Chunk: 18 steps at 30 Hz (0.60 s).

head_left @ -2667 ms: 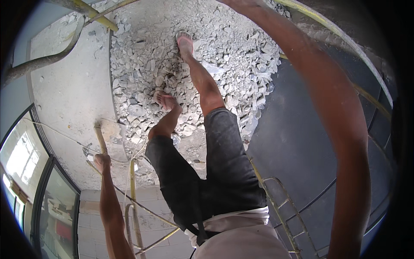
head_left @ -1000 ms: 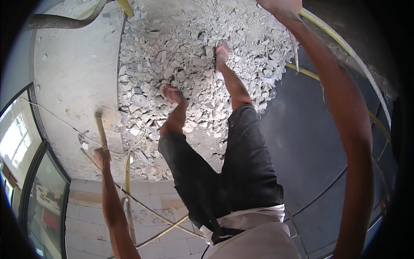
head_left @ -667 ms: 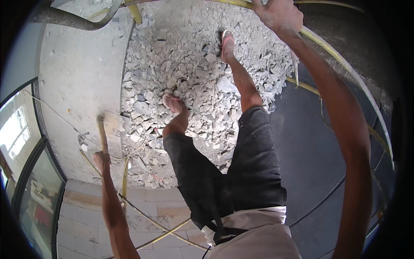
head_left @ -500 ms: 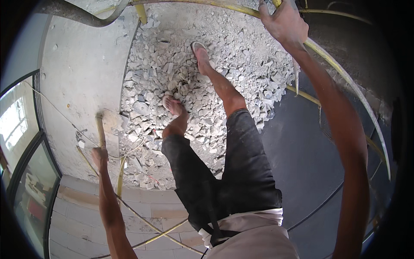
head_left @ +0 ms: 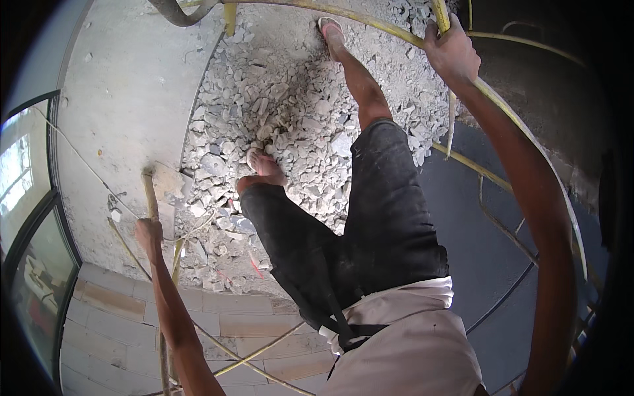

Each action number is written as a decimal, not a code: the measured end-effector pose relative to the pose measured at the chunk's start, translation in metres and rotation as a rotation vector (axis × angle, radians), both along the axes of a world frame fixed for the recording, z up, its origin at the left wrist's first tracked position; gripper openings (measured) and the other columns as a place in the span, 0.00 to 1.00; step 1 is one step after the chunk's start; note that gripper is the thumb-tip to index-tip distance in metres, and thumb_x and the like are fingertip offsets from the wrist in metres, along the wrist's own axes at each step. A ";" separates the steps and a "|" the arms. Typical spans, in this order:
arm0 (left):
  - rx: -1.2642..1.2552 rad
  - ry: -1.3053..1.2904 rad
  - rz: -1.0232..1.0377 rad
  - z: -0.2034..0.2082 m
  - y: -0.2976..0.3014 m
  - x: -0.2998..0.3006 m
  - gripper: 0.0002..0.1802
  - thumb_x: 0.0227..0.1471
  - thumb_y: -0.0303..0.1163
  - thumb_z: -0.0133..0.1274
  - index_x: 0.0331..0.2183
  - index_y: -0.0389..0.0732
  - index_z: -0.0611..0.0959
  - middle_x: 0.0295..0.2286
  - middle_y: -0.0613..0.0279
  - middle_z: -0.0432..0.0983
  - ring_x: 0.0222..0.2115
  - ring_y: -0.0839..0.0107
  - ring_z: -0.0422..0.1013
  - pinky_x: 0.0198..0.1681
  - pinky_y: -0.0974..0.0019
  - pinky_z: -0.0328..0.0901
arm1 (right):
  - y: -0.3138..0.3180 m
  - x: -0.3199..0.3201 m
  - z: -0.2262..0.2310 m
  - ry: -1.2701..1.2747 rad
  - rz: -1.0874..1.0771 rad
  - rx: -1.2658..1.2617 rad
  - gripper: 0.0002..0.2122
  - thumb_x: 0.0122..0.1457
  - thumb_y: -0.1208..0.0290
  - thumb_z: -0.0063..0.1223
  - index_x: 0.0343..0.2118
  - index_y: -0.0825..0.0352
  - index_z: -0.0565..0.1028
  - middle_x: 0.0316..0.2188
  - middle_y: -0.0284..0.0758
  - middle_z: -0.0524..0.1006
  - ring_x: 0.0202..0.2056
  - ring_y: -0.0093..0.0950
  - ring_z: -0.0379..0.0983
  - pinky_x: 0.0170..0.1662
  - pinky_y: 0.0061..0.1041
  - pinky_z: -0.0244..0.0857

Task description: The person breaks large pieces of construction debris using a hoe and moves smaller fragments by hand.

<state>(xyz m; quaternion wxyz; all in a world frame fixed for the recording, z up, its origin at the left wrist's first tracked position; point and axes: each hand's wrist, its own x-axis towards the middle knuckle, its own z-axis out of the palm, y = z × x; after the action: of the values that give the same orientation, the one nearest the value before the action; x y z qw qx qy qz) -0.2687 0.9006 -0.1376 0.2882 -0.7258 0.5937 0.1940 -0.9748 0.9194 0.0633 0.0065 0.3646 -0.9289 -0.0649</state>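
Observation:
My left hand is closed around the wooden handle of a long hammer, whose pale head rests on the concrete beside the rubble. My right hand is stretched out far ahead and grips a yellow metal rail at the top right. My legs, in dark shorts, stand on a heap of broken grey concrete pieces. One foot is in the middle of the heap. The other foot wears a sandal and is at the heap's far edge.
A smooth concrete slab lies left of the rubble. Thin yellow rods cross below over pale brick courses. A window frame runs down the left edge. More yellow bars cross a dark surface on the right.
My right foot has stepped farther out to the far edge of the rubble. My right hand has taken hold of the yellow rail. My left hand keeps the hammer in the same spot.

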 end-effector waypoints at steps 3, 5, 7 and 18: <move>0.040 0.008 0.129 0.003 0.004 0.015 0.19 0.52 0.41 0.54 0.31 0.32 0.87 0.26 0.36 0.79 0.32 0.43 0.78 0.36 0.47 0.70 | -0.001 -0.003 -0.004 0.002 0.000 -0.023 0.19 0.62 0.49 0.45 0.51 0.54 0.69 0.40 0.46 0.80 0.45 0.51 0.75 0.49 0.48 0.66; 0.016 0.013 0.158 0.001 0.008 0.024 0.18 0.52 0.40 0.54 0.31 0.33 0.87 0.26 0.36 0.79 0.32 0.43 0.78 0.37 0.47 0.70 | -0.002 0.000 -0.002 0.005 0.014 -0.005 0.19 0.63 0.50 0.43 0.49 0.57 0.69 0.39 0.47 0.80 0.43 0.51 0.76 0.47 0.49 0.68; -0.039 0.044 0.209 -0.007 0.020 0.040 0.17 0.51 0.38 0.54 0.33 0.34 0.87 0.28 0.35 0.79 0.32 0.42 0.78 0.39 0.47 0.70 | -0.003 -0.006 0.000 0.016 0.019 -0.001 0.19 0.63 0.49 0.43 0.49 0.58 0.69 0.39 0.48 0.80 0.43 0.52 0.76 0.47 0.49 0.68; -0.052 0.060 0.329 0.002 0.053 0.021 0.18 0.52 0.41 0.53 0.33 0.36 0.87 0.27 0.39 0.80 0.32 0.43 0.78 0.39 0.48 0.70 | -0.005 0.001 0.002 0.055 0.028 0.014 0.21 0.61 0.48 0.43 0.45 0.62 0.69 0.36 0.50 0.80 0.43 0.53 0.76 0.48 0.49 0.67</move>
<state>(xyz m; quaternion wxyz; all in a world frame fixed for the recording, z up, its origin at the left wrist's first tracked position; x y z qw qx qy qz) -0.2480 0.9539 -0.1358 0.2161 -0.8143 0.4800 0.2447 -0.9740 0.9149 0.0651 0.0306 0.3756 -0.9227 -0.0813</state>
